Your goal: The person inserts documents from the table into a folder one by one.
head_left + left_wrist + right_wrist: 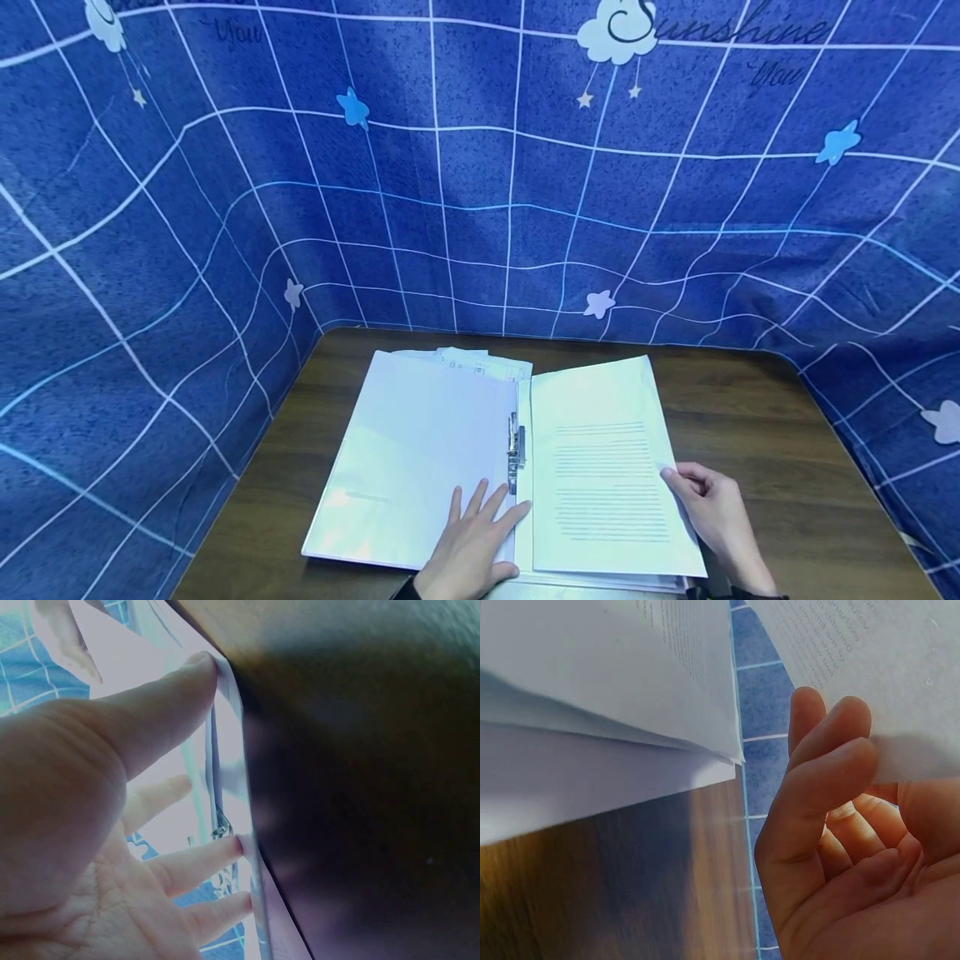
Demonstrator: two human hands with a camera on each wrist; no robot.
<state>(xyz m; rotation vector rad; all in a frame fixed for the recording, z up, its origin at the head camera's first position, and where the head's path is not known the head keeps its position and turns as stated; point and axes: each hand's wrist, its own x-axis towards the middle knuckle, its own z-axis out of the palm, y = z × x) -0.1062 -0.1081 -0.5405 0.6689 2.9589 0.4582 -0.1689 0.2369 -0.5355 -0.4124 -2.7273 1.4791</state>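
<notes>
A white binder [397, 475] lies spread wide on the wooden table, with a metal clip [513, 450] along its middle. On its right side is a printed sheet [600, 400] with lines of text, over other pages. My right hand [712, 504] pinches that sheet's right edge between thumb and fingers; in the right wrist view the held paper [922, 675] is raised apart from the stack of pages [607, 682]. With fingers spread, my left hand [468, 542] rests on the binder's lower middle, just below the clip. The left wrist view shows its thumb [165, 705] at the binder's edge.
Loose papers [465, 358] with printed drawings stick out behind the binder's left cover. Bare wooden table [795, 467] extends right of the binder. A blue curtain [480, 175] with white grid lines, stars and clouds hangs behind and along both sides.
</notes>
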